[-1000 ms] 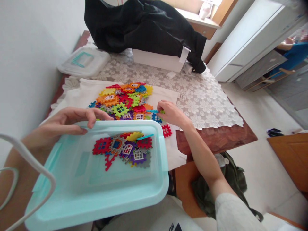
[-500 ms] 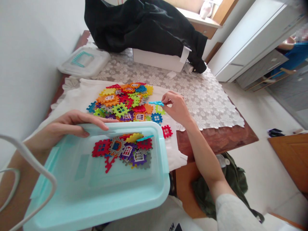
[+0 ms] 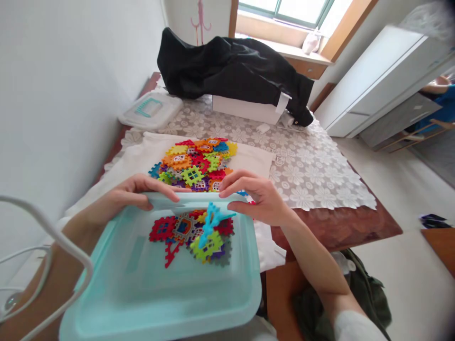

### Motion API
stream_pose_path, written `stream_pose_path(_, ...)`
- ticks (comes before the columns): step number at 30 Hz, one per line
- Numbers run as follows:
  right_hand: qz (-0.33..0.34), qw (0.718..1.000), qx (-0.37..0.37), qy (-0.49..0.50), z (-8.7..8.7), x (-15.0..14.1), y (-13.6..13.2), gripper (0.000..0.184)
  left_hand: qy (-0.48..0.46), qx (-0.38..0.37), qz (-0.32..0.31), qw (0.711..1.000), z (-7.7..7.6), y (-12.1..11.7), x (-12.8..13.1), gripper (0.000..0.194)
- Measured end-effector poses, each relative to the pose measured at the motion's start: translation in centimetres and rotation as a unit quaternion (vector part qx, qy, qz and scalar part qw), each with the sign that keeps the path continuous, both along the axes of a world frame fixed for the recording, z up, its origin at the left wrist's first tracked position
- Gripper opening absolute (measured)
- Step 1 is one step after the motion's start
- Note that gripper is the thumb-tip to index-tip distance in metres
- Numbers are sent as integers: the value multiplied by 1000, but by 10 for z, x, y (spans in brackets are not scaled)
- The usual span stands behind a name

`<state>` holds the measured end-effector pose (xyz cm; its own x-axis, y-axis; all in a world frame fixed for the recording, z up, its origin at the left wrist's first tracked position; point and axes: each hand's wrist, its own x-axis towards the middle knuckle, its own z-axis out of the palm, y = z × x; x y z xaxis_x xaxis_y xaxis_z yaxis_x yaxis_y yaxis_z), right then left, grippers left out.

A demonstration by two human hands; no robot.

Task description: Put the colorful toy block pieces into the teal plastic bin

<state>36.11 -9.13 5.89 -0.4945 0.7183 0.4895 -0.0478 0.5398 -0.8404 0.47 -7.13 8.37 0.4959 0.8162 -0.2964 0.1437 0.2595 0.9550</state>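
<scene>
My left hand (image 3: 137, 194) grips the far rim of a light turquoise plastic bin (image 3: 156, 298), thumb on the near side and fingers beyond the edge. Over the bin's far right rim is my right hand (image 3: 258, 196), its thumb and fingers apart with nothing between them. Below it, a light blue building piece (image 3: 210, 226) and a lime green square piece (image 3: 206, 246) are above or on the pile in the bin; whether they have settled I cannot tell. Several interlocking pieces lie there, including a red one (image 3: 162, 228). Beyond the bin, a heap of colourful pieces (image 3: 194, 166) rests on white cloth.
A white lid (image 3: 151, 111) with a turquoise handle lies by the wall. Black fabric (image 3: 234, 66) covers a white box (image 3: 245, 110) at the back. A white cable (image 3: 53, 232) crosses the left foreground. A dark green bag (image 3: 369, 289) is at lower right; another person (image 3: 446, 104) is far right.
My right hand has come left from beside the heap to the bin and let go of the light blue and lime green pieces. The camera view has shifted; my left hand stays on the rim.
</scene>
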Motion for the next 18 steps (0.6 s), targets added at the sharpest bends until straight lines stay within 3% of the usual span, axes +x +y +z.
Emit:
stream_pose_path(2,-26,999,2,-21,-8,4,9,13,-4,14,-2,1000,-2,-1,0,35)
stream_pose_path(5,-151,987,-14,-47,-32,7,31,21,-13,26,8,1000,-4,-4,1,34)
stream_pose_path(7,-201,972,10,-123,-50,5,43,26,-15,27,17,999,-3,-6,2,34)
stream_pose_path(9,-209,958,44,-193,-64,2,50,27,-8,25,19,999,-2,-6,3,34)
stream_pose_path(13,-173,934,98,-296,-75,-3,53,4,10,8,15,1000,0,-3,4,32)
stream_pose_path(16,-178,925,101,-321,-76,-4,54,13,3,11,9,1000,-2,-2,4,32)
stream_pose_path(18,-194,919,99,-328,-75,-7,56,34,-12,15,11,1000,-3,-2,4,32)
